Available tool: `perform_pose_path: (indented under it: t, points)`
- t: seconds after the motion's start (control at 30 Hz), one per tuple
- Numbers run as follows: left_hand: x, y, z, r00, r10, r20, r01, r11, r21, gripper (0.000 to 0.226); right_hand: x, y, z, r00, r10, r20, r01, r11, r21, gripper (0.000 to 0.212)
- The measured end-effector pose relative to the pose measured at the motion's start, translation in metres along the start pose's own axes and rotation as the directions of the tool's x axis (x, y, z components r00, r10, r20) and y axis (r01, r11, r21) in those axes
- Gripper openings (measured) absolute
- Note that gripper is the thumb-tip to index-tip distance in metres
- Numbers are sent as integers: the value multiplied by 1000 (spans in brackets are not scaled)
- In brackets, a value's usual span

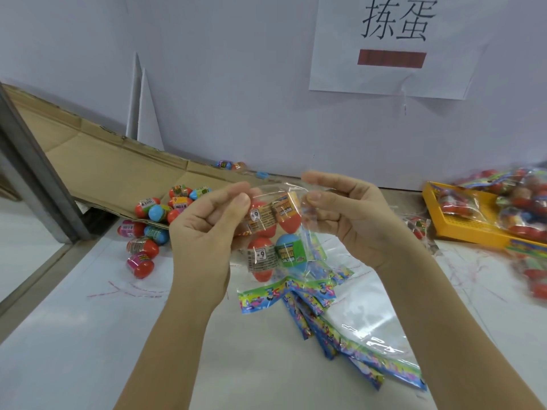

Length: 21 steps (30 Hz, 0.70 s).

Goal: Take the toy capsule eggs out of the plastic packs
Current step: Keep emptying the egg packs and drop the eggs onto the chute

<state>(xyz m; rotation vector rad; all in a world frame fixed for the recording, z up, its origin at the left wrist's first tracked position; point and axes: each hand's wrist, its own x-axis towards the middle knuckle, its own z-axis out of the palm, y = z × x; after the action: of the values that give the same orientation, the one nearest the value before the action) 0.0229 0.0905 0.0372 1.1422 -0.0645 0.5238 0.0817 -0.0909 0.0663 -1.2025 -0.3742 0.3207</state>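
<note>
I see open table (74,335) at lower left, while eggs (145,232) crowd centre left, empty packs (340,329) lower centre, a yellow tray (464,230) the right edge.

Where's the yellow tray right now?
Head view, far right: the yellow tray sits on the table by the white wall, holding filled packs, just right of the right hand pinching the clear pack.

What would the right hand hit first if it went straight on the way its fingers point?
The right hand points left, so it would first meet the clear pack it pinches and the eggs inside, then probably the left hand; depth is unclear.
</note>
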Motion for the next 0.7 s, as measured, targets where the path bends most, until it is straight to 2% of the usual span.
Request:
perform_pose_path:
  t: [0.13, 0.3, 0.43, 0.57, 0.63, 0.7]
  points:
    - [3, 2, -3, 1000, 0, 30, 0, 1000, -10, 20, 0, 2, -2, 1000, 9, 4, -9, 1000, -18, 16]
    - [3, 5, -6, 996, 29, 83, -31, 999, 24, 20, 2, 4, -3, 1000, 5, 23, -6, 999, 41, 15]
    - [2, 7, -5, 996, -27, 86, 27, 1000, 6, 29, 0, 2, -7, 998, -22, 56, 20, 1000, 22, 15]
    - [1, 12, -4, 989, 25, 146, -25, 1000, 3, 14, -1, -3, -8, 992, -51, 116, 52, 999, 0, 17]
    - [0, 14, -4, 981, 26, 194, -19, 999, -36, 18, -2, -6, -9, 990, -66, 124, 67, 998, -10, 18]
    - [-2, 13, -5, 964, 29, 263, -15, 998, -55, 33, -3, -8, -12, 989, -77, 122, 80, 997, -14, 17]
